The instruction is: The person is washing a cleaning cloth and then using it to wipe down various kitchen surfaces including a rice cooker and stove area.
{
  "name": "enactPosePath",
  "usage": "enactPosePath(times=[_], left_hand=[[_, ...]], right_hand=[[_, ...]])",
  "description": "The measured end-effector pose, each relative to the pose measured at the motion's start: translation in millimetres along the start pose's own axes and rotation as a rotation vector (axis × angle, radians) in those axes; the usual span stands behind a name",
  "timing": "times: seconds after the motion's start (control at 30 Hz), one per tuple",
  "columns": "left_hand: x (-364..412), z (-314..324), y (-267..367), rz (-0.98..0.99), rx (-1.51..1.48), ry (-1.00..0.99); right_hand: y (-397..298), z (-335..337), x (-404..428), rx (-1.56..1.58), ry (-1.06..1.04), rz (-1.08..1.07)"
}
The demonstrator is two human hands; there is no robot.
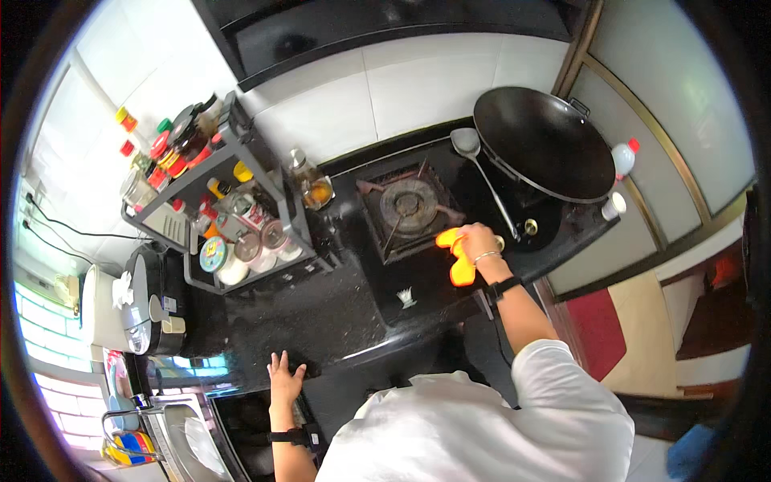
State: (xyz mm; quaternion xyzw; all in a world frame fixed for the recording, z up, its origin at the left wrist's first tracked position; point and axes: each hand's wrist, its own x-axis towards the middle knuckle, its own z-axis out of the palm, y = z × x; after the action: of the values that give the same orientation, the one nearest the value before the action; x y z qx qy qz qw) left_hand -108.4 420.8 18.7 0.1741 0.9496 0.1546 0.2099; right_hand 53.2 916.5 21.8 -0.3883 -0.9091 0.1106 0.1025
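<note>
My right hand (480,242) grips an orange cloth (462,268) against the black surface of the gas stove (385,289), just right of and below the burner (409,206). Part of the cloth is hidden under my fingers. The hand is beside a stove knob. My left hand (285,378) rests with fingers apart at the front edge of the black countertop (289,313), holding nothing. A metal wok spatula (494,190) lies on the stove above my right hand, its handle end near a small brass-coloured burner part (530,227).
A large black wok (542,144) sits at the right, by a bottle (624,158) and a white cup (614,206). A grey rack (205,175) of seasoning jars stands at the left, near a black appliance (156,301) and a sink (181,434). A range hood (391,36) hangs above.
</note>
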Motion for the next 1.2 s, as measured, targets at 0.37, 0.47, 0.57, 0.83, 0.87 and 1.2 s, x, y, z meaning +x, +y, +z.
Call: enactPosePath(times=[0.37, 0.47, 0.57, 0.83, 0.87, 1.2], left_hand=[[21.4, 30.8, 57.1, -0.425, 0.067, -0.242], [24.3, 27.3, 42.5, -0.380, 0.005, -0.263], [21.7, 31.1, 36.6, -0.387, -0.036, -0.270], [17.4, 24.2, 60.3, -0.408, 0.006, -0.335], [22.1, 21.1, 64.3, -0.404, 0.013, -0.352], [15.6, 21.1, 58.0, -0.409, -0.033, -0.311]], right_hand=[[89.0, 66.1, 161.2, 1.253, -0.462, 0.479], [64.8, 78.3, 219.7, 0.946, -0.299, 0.276], [31.4, 82.8, 269.1, 1.285, -0.406, 0.424], [-61.2, 112.0, 323.4, 0.948, -0.837, -0.117], [-72.6, 141.9, 327.0, 1.058, -0.851, -0.209], [-174.4, 128.3, 305.9, 0.506, -0.696, -0.306]])
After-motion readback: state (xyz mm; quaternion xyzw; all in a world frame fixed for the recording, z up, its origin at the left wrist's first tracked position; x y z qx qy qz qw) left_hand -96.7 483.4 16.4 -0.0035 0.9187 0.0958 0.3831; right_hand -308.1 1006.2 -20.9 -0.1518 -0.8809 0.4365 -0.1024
